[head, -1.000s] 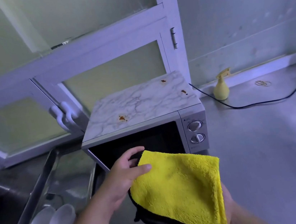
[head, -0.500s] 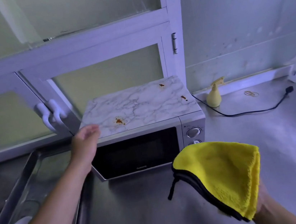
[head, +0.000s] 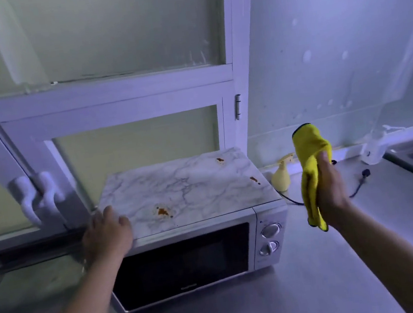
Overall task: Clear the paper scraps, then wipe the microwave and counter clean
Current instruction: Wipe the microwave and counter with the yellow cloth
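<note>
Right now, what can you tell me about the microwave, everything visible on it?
The microwave is a white box standing on the steel counter, door closed, with a dark window and two round knobs stacked on its right panel. Its top looks like a marble-patterned sheet and carries three orange-brown stains: one near the front centre, two toward the right and back. The left hand rests on its front-left top corner. The right hand holds a yellow cloth in the air, apart from it, to its right.

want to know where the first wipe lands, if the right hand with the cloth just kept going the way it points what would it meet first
The right hand holds the yellow cloth upright, pointing toward the back wall. Straight on, it would likely meet the wall, passing right of the microwave. Depth is unclear.
</note>
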Demonstrator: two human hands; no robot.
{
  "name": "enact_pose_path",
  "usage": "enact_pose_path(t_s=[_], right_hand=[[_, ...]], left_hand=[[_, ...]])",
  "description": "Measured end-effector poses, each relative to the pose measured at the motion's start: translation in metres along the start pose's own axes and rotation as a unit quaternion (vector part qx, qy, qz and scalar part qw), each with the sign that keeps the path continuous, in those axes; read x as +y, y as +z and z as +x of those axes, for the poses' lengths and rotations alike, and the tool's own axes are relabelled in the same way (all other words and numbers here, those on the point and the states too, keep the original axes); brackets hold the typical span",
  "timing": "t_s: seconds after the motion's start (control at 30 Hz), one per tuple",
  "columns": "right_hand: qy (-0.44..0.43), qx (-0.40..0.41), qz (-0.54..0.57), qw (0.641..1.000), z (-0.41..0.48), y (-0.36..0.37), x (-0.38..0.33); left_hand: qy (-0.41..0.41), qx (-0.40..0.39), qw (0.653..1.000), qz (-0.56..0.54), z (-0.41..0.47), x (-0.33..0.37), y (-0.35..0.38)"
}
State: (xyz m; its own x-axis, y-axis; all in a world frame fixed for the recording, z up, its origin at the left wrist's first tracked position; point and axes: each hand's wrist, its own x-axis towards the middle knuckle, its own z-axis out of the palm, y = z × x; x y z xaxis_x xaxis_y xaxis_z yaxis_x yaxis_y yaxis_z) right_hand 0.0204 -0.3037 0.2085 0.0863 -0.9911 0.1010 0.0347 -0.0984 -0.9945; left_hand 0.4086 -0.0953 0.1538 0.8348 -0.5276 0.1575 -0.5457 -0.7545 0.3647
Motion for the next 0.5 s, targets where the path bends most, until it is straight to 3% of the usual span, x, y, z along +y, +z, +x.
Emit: enact_pose_path(t_s=[0.07, 0.13, 0.23, 0.27, 0.5], right_hand=[[-0.089, -0.033, -0.140, 0.986, 0.013, 0.029, 0.001], [-0.107, -0.105, -0.312, 0.938, 0.030, 0.058, 0.018], [-0.110, -0.246, -0.582, 0.768, 0.050, 0.092, 0.053], [-0.090, -0.271, -0.609, 0.740, 0.054, 0.100, 0.059], [-0.050, -0.277, -0.623, 0.730, 0.066, 0.112, 0.064]], left_hand=[[0.006, -0.003, 1.000, 0.000, 0.001, 0.000, 0.002], [0.004, -0.002, 1.000, 0.003, 0.001, -0.001, 0.002], [-0.001, 0.001, 1.000, 0.013, -0.001, 0.000, 0.003], [0.000, 0.006, 1.000, 0.015, 0.000, 0.000, 0.004], [0.004, 0.011, 1.000, 0.021, 0.002, -0.002, 0.008]])
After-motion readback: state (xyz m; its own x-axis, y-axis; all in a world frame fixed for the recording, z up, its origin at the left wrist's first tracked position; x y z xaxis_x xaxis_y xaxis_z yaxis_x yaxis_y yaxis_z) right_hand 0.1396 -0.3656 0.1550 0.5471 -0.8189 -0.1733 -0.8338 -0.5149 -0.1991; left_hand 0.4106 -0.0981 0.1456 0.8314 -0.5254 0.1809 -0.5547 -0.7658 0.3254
